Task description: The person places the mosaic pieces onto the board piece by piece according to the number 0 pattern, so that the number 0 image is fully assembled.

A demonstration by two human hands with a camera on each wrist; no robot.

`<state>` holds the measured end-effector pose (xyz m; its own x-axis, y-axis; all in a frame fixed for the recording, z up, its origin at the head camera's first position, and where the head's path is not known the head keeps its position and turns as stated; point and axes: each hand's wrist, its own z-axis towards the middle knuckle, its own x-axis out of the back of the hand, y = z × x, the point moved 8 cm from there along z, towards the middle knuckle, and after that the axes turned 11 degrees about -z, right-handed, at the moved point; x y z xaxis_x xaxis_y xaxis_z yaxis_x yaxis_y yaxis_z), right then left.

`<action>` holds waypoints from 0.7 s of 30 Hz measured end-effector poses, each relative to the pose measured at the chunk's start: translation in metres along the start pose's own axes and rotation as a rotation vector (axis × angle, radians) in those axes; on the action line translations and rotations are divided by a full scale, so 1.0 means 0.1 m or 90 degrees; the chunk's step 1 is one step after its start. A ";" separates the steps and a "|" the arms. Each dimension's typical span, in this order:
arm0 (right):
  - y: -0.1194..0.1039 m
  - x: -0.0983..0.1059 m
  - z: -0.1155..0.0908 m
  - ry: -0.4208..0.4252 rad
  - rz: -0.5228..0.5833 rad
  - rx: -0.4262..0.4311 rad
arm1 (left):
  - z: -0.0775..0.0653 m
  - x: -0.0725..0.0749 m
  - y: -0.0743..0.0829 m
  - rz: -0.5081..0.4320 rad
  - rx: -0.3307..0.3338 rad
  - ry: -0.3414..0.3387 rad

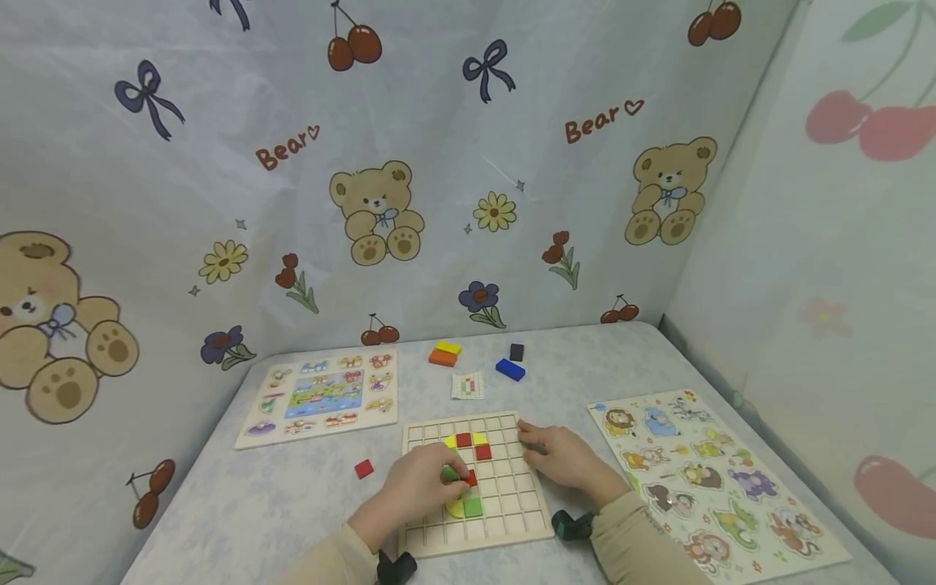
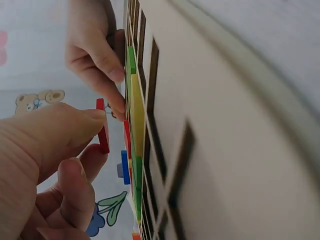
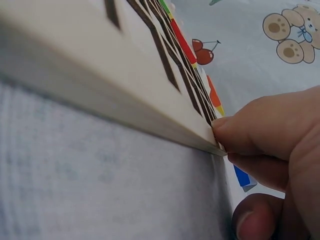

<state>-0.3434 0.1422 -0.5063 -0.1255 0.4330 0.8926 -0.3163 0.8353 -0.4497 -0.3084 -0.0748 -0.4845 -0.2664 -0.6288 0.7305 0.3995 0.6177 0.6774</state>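
A wooden grid board [image 1: 510, 520] lies on the table, with colored tiles in several cells. Between its thumb and a finger, my left hand [image 1: 424, 485] pinches a red square tile [image 2: 103, 130] just above the board. On the board are a red tile [image 1: 464, 439], another red tile [image 1: 483, 452], a green tile [image 1: 473, 507] and a yellow tile [image 1: 455, 509]; my left fingers partly hide others. My right hand [image 1: 569, 460] grips the board's right edge near its far corner, thumb on top, as the right wrist view shows.
A loose red tile [image 1: 364, 469] lies left of the board. Behind it are a small pattern card [image 1: 468, 386] and orange [image 1: 442, 357], yellow [image 1: 448, 348], blue [image 1: 510, 370] and black [image 1: 517, 352] pieces. Picture puzzles flank it, left [image 1: 387, 390] and right [image 1: 643, 406].
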 end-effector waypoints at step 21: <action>-0.01 0.03 0.00 0.004 0.002 0.019 | 0.38 -0.21 0.17 0.075 0.026 -0.021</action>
<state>-0.3434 0.1425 -0.5036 -0.1207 0.4378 0.8909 -0.3440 0.8234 -0.4512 -0.3295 -0.0330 -0.4849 -0.2487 -0.5347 0.8076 0.3942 0.7057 0.5887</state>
